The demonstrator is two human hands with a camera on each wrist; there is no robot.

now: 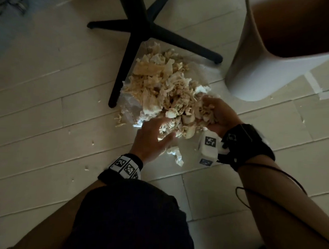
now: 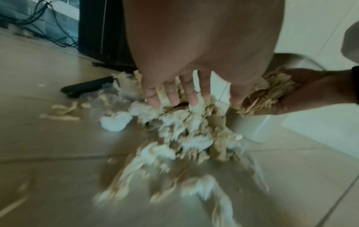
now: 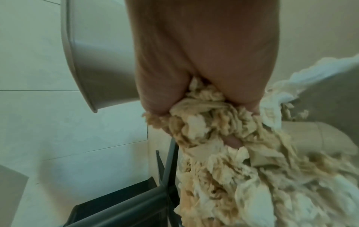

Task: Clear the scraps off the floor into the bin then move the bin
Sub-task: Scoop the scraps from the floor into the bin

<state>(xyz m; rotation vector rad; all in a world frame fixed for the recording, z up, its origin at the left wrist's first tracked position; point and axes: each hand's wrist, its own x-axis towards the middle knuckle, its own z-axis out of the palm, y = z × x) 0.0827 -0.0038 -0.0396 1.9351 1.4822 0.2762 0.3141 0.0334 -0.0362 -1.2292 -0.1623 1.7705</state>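
On floor (image 1: pixel 48 105) beside bin (image 1: pixel 255 71): right hand (image 1: pixel 219 115) grip clutching scraps (image 1: pixel 161 90), left hand (image 1: pixel 152 140) spread.

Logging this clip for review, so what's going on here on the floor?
A person crouches over a pile of scraps on the pale floor, beside the black chair base. The right hand grips a clump of scraps; the left hand has spread fingers pressing into the pile's near edge. The bin stands to the right, apart from the pile. A few loose bits lie scattered around.
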